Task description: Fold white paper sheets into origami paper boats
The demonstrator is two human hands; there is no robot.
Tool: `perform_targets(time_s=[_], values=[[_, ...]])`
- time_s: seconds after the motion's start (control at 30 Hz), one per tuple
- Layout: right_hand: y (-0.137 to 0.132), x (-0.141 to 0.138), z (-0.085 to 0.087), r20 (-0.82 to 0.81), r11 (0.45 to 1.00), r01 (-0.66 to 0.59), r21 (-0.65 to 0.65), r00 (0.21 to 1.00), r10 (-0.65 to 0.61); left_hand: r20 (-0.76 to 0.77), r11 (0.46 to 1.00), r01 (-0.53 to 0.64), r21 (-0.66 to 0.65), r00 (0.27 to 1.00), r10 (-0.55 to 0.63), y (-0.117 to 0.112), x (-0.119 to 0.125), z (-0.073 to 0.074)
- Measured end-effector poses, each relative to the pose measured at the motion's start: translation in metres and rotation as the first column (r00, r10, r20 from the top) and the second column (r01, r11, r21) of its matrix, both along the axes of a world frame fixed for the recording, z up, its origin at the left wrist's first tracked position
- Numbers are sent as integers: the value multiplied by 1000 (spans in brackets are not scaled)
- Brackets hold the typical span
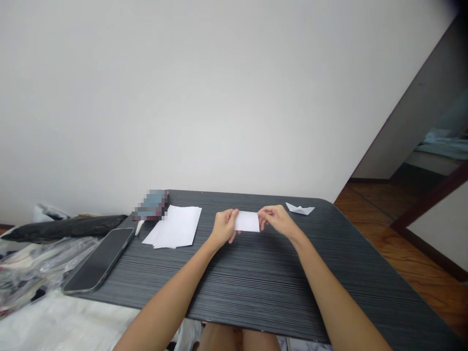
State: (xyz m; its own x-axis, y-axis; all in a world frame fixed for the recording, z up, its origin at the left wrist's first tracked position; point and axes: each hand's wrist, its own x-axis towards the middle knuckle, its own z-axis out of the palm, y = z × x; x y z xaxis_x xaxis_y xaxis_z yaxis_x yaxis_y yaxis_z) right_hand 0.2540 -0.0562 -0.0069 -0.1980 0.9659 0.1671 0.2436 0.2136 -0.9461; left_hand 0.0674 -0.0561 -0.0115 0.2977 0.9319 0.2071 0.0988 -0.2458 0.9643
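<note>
Between my two hands is a small white rectangle of paper [247,222], raised a little over the dark table. My left hand [225,224] pinches its left edge, thumb on top and fingers behind. At the right edge, my right hand [275,218] grips the paper between thumb and fingertips. Beyond the right hand lies a folded white paper boat [300,209]. Several loose white sheets [179,226] are stacked unevenly to the left of my left hand.
The dark wood-grain table [252,292] stands against a pale wall [234,97]. A phone [100,261] lies at its left edge, and a blurred-out box-like object [151,204] sits at the back left. Plastic-wrapped things [54,263] are heaped beyond the left edge.
</note>
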Motion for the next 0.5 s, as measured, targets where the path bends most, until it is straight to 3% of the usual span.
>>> perform_targets(time_s=[0.1, 0.23, 0.3, 0.4, 0.5], values=[[3, -3, -5, -148, 988, 150, -35, 977, -153, 91, 999, -46, -23, 995, 48, 2, 0, -1], [0, -21, -6, -214, 995, 7, -103, 976, -29, 148, 1000, 17, -3, 989, -17, 5, 1, -2], [-2, -24, -4, -204, 995, 36, -89, 977, -53, 157, 999, 36, 36, 987, -42, 7, -1, -1], [-2, -17, -1, -201, 992, 92, -90, 974, -109, 89, 985, 98, 140, 990, -111, 7, -6, 4], [0, -6, -1, -208, 990, 92, -105, 972, -113, -73, 945, 232, 229, 973, -221, 6, -11, 9]])
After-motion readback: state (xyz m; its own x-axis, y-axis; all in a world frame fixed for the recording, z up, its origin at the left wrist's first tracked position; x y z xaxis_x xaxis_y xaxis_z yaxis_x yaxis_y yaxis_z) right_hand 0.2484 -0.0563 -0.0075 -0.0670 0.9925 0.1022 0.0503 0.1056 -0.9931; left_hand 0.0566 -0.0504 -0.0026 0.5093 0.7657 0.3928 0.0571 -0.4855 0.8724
